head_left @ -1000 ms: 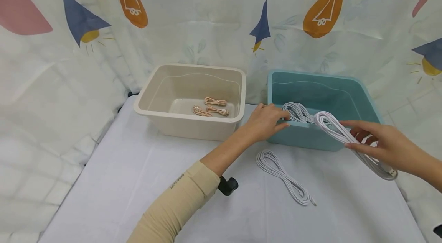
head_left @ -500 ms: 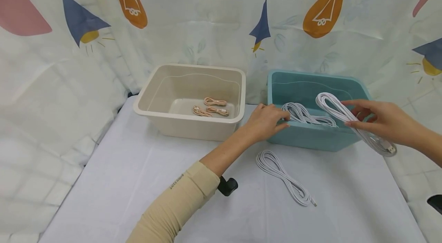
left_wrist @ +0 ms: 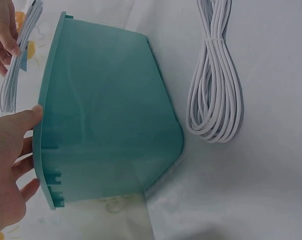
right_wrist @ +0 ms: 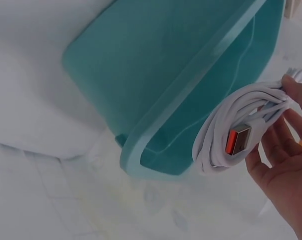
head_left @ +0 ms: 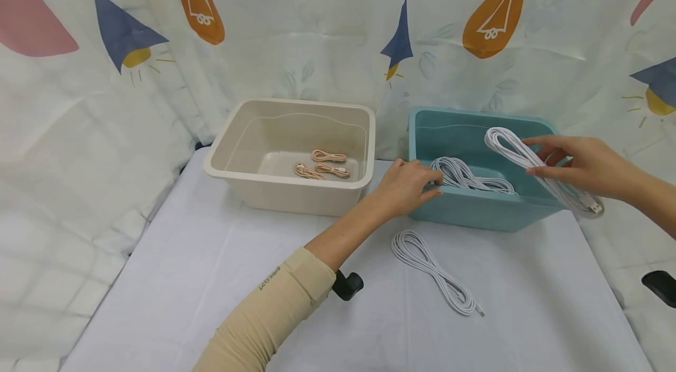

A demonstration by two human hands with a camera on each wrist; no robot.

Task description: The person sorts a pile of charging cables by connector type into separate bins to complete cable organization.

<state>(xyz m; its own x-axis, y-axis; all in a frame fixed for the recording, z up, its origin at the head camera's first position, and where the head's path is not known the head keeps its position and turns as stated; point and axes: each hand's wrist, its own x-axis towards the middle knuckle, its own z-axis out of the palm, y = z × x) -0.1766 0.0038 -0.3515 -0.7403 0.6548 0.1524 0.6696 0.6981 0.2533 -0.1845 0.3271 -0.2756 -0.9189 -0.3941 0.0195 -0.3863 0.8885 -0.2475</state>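
Observation:
My right hand (head_left: pixel 578 163) pinches a coiled white USB cable (head_left: pixel 509 148) by its middle, over the right end of the teal bin (head_left: pixel 475 212). A metal USB plug (right_wrist: pixel 239 140) with an orange insert shows at the coil's near end in the right wrist view. At the bin's left front corner, my left hand (head_left: pixel 406 187) grips the rim, thumb outside and fingers over the inner side. Inside the bin lies a bundle of white cable (head_left: pixel 458 173). Another coiled white cable (head_left: pixel 433 271) rests on the table in front.
A beige bin (head_left: pixel 296 195) stands left of the teal one, with several small peach cable bundles (head_left: pixel 328 156) inside. A black fitting (head_left: pixel 347 286) shows beside the left sleeve (head_left: pixel 274 307). A patterned curtain (head_left: pixel 338 55) hangs close behind both bins.
My right hand has lifted the coiled cable from in front of the teal bin's rim to above its right end. The left hand has stayed on the rim.

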